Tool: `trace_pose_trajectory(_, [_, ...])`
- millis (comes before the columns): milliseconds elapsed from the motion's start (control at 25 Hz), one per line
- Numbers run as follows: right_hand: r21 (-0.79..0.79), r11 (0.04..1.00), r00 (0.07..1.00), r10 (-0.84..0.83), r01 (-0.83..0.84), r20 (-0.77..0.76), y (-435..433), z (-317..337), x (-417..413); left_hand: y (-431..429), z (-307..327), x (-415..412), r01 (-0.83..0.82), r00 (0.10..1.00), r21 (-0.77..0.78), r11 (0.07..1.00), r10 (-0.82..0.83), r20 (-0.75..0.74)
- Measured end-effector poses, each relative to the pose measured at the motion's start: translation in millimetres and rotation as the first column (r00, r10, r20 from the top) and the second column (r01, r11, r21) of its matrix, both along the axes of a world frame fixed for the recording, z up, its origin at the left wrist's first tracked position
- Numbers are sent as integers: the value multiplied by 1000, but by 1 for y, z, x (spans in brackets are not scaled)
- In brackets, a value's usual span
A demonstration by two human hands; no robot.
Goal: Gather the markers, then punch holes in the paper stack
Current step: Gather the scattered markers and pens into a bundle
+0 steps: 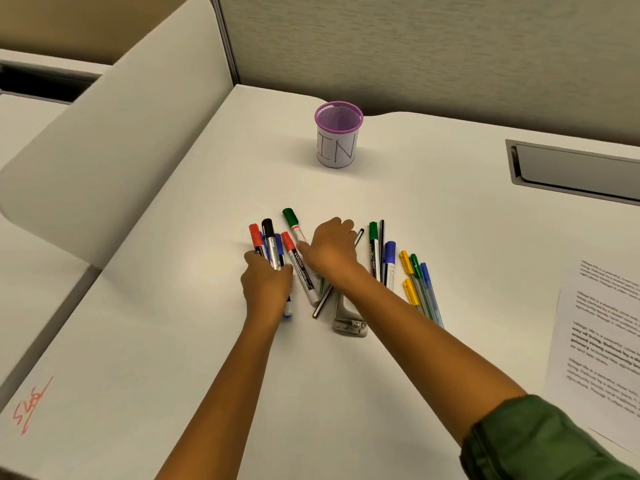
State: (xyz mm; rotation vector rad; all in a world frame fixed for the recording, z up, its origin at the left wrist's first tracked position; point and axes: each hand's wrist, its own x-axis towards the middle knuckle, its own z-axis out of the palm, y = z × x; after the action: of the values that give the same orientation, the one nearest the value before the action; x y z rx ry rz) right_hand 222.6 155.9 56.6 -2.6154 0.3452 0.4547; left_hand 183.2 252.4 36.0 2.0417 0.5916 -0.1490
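The right hand lies palm down over the spread with its fingertips bent out of sight, so whether it holds anything cannot be told; its thumb touches a green-capped white marker. Its forearm hides most of a silver metal hole punch, and a dark slim pencil runs under the hand. The left hand grips a bundle of thick markers showing one red cap, one black and some blue; the exact count is unclear. Three more markers lie loose: a red-capped white marker between the hands, then a green-capped dark marker and a blue-capped white marker to the right. Beyond these lie four thin capped pens: two yellow, one green, one blue. The printed white paper stack sits at the right edge, cut off by the frame. Everything rests on a white desk bearing a red scribble, a purple mesh cup labelled "IN" and a grey recessed tray, with a beige partition wall behind.
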Motion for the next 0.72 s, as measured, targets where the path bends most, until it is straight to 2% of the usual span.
trace_pose_trajectory(80, [53,998,1000,-30,30,3,8,-4,4,-3,3,5,39,999,25,999,-39,-1])
trace_pose_trajectory(200, [82,996,1000,-23,23,1,16,-6,8,-4,4,14,6,999,-12,1000,-6,-33])
trace_pose_trajectory(320, [188,977,995,-96,102,-37,25,-8,12,-1,7,17,30,994,16,999,-28,-103])
trace_pose_trajectory(440, [77,989,991,-127,124,39,38,-13,7,3,8,12,-56,998,-88,995,54,-15])
trace_pose_trajectory(640, [-25,978,967,-201,208,155,53,-29,3,7,5,5,-258,963,-122,958,246,-107])
trace_pose_trajectory(720, [-74,974,963,-197,213,183,58,-32,2,8,4,-1,-272,962,-127,954,268,-49])
